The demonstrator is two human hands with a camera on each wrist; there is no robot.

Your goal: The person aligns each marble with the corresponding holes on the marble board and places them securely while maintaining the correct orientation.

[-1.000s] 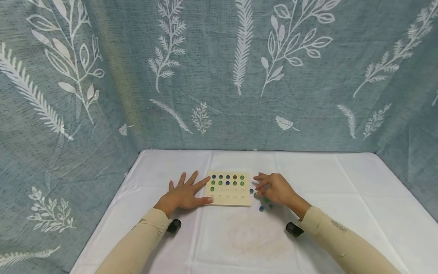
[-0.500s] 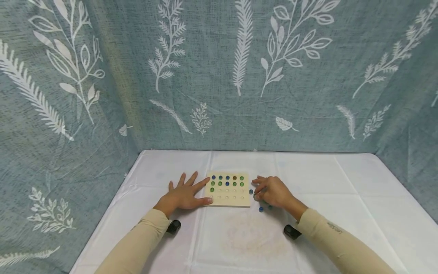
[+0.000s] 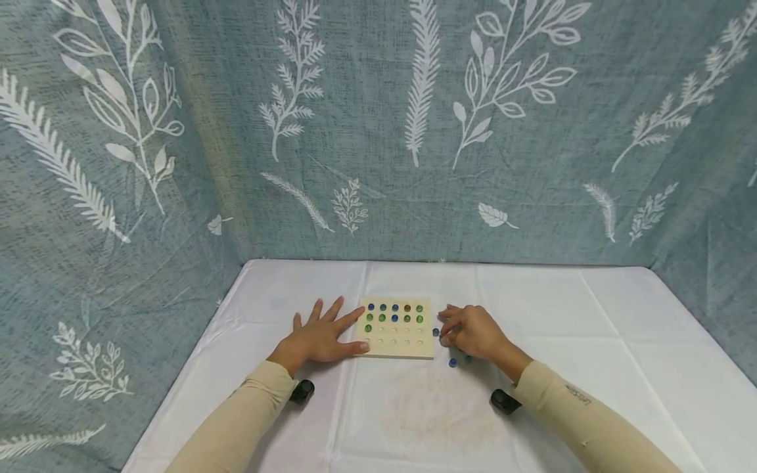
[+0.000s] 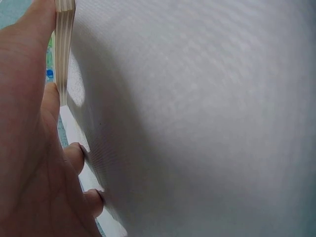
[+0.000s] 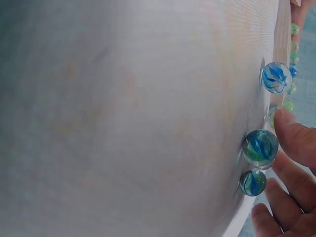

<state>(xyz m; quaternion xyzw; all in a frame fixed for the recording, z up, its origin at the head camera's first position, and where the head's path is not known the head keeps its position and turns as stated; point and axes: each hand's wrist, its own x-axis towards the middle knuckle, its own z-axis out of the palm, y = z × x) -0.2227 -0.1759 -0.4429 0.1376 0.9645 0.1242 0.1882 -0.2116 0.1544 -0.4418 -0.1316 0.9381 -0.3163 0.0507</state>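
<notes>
Loose marbles (image 5: 260, 147): three glass ones show on the white counter (image 3: 414, 414), just right of the board; smooth, hard, likely to roll, best pinched between fingertips.
Right hand (image 3: 473, 332): fingers curled over them; grip unclear.
Left hand (image 3: 319, 335): flat, fingers spread, touching the board's edge.
Wooden board (image 3: 397, 328): eleven marbles seated.

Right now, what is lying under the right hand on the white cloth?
Loose marbles lie by the fingertips of the right hand, beside the wooden board. The head view shows two more. Anything beneath the palm is covered.
</notes>
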